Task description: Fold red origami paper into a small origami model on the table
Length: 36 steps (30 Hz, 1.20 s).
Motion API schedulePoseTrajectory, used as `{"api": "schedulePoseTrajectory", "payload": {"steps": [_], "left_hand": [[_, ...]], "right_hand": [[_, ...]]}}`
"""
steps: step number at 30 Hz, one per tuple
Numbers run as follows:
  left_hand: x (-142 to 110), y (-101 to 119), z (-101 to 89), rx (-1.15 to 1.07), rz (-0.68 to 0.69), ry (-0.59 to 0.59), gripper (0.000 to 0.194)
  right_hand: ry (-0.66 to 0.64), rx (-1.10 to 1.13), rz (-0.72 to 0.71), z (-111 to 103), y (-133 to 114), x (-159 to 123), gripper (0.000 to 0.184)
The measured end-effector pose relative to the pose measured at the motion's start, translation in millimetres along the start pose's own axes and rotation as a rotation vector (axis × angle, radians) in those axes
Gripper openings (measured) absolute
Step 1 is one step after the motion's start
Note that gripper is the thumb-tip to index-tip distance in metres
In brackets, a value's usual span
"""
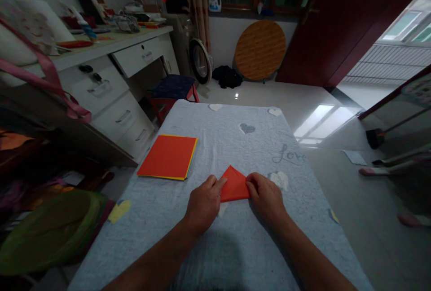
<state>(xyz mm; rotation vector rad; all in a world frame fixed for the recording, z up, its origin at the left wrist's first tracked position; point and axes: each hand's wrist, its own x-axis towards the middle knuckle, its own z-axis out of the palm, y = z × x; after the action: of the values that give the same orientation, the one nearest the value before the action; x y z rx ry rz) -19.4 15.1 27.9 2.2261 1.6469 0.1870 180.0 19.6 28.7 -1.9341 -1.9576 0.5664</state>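
A folded sheet of red paper (235, 186) lies on the cloth-covered table, its top coming to a point and its lower edge nearly straight. My left hand (206, 201) is closed on its left side, the thumb resting on top of the paper. On the opposite side, my right hand (266, 193) pinches the right corner between thumb and fingers. Parts of both side edges are hidden under my fingers. Farther to the left is a stack of coloured paper (169, 157), red sheet uppermost, with yellow and blue-green edges peeking out.
The light blue tablecloth (215, 134) carries heart patterns and lettering. Beyond the table's far left corner stands a red stool (175, 88) with a dark cushion. A white desk (111, 89) runs along the left, and a green round seat (54, 230) sits near the table's left edge.
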Motion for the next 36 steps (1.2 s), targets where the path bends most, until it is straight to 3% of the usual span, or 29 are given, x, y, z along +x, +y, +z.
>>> {"api": "schedulePoseTrajectory", "payload": {"steps": [15,23,28,32,36], "left_hand": [[2,3,2.0,0.125,0.007,0.019,0.038],[0,4,4.9,0.255,0.052,0.114,0.030],[-3,5,8.5,0.303,0.244,0.269,0.025],[-6,5,11.8,0.254,0.434,0.183,0.027],[-17,12,21.1,0.273,0.446,0.165,0.036]], "right_hand": [[0.030,-0.010,-0.002,4,1,0,0.016],[0.031,-0.027,-0.010,6,3,2,0.015],[0.046,-0.040,-0.038,8,4,2,0.015],[0.052,-0.043,-0.051,7,3,2,0.017],[0.060,-0.044,-0.063,7,4,2,0.018]]}}
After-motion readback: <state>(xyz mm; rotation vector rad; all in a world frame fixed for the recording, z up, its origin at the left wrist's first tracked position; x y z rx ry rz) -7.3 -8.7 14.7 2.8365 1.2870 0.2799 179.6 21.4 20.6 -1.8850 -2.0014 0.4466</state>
